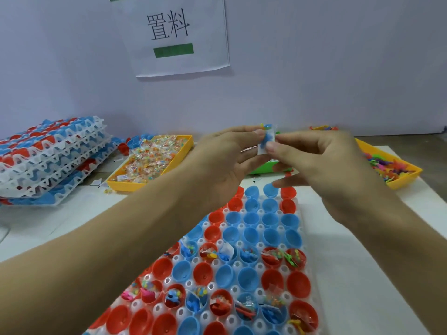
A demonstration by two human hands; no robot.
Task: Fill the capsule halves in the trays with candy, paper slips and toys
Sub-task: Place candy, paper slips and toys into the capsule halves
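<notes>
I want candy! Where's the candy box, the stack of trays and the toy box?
candy box (154,157), head view, on the sweets inside.
stack of trays (48,155), head view, top tray.
toy box (396,182), head view, front wall.
</notes>
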